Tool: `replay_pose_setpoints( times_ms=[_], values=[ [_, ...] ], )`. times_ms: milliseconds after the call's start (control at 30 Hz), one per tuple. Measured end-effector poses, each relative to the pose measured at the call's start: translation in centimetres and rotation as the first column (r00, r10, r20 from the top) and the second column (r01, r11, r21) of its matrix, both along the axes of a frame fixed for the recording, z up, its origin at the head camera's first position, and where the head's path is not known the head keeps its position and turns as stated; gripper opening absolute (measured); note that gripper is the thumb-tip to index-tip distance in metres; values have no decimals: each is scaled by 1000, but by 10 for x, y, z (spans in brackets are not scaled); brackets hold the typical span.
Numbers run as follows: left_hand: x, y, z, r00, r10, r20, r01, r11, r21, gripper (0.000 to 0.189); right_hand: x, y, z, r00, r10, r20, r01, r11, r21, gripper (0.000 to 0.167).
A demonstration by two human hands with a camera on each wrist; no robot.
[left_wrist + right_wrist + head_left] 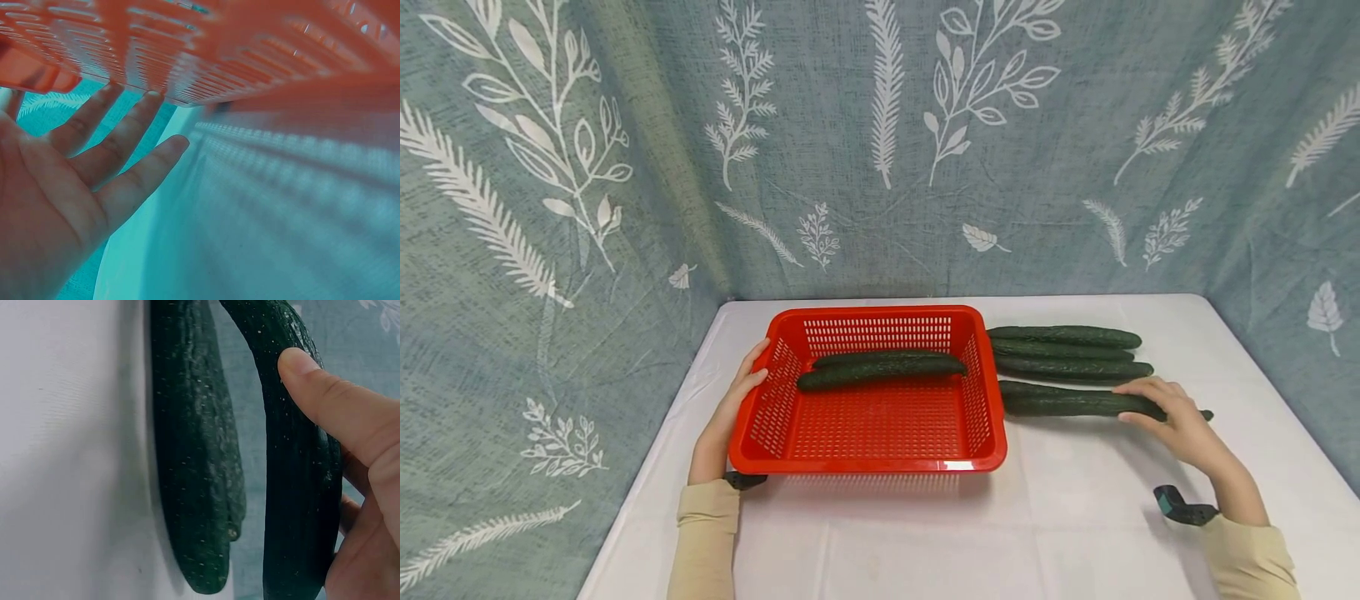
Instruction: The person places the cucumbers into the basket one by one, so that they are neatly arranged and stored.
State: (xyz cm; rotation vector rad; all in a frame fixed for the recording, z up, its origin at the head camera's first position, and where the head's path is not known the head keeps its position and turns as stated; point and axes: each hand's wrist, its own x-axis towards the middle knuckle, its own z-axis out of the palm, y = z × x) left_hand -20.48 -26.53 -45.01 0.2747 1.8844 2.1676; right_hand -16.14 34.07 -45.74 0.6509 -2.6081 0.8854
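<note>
My right hand point(1172, 417) grips a long dark green cucumber point(1067, 403) near its right end. In the right wrist view the thumb point(337, 400) lies along one side of it, the other fingers partly hidden behind. My left hand point(730, 412) rests against the left side of a red slotted basket point(880, 465). Seen from the left wrist, its fingers point(112, 147) are spread and nearly straight, fingertips at the basket wall. Two cucumbers point(880, 372) lie side by side inside the basket, towards its back.
Three more cucumbers point(1067, 367) lie close together right of the basket, behind the gripped one. A white cloth point(925, 542) covers the table. Patterned blue-green curtains point(850, 233) hang along the back and both sides.
</note>
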Motion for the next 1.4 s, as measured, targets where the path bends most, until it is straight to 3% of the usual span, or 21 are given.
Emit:
replay_pose_setpoints(
  times_ms=[667,933,1167,1400],
  values=[
    [0,0,0,1000,12,-22,-12,1000,-12,52,2,1,36,990,-67,-124,69,998,8,32],
    [-2,-1,-2,999,10,-34,-10,1000,-19,53,0,-3,55,994,-77,-74,77,997,-1,32],
    [-9,-2,-6,997,58,-55,-61,997,-38,55,-2,-11,72,994,-87,-67,86,996,-7,32],
    [0,-2,-2,1000,-7,-25,7,1000,-9,53,-6,-22,79,992,-100,-77,99,995,-22,33]
  ],
)
